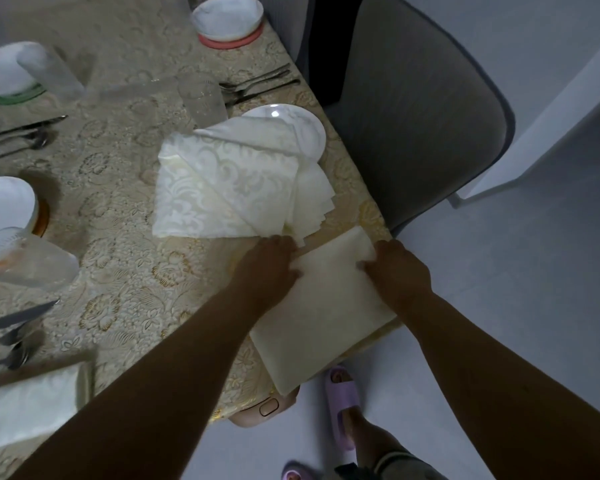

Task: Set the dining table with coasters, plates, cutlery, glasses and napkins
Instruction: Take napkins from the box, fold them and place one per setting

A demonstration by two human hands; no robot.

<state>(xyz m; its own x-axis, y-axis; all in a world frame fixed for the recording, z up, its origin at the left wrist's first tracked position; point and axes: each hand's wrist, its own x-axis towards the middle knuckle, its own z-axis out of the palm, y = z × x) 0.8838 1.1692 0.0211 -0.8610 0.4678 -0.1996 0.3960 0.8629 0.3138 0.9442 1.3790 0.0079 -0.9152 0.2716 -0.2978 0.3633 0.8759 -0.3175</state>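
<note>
I see the table (125,289) under a cream floral cloth. On it lie a folded napkin (323,306) at the near corner, a napkin stack (229,188), white plates (305,129), glasses (201,97), cutlery (257,83) and another napkin (28,407).

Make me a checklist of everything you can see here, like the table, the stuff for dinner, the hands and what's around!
Surface: table under a beige floral cloth.
Job's things: folded napkin at the table's corner edge; napkin stack partly over a white plate; glass; cutlery; far plate on a pink coaster.
Clutter: nothing seen.
Hands: left hand and right hand both press on the folded napkin; exact finger pose unclear.
Cables: nothing seen.
Surroundings: grey chair; pale floor; purple slipper.
</note>
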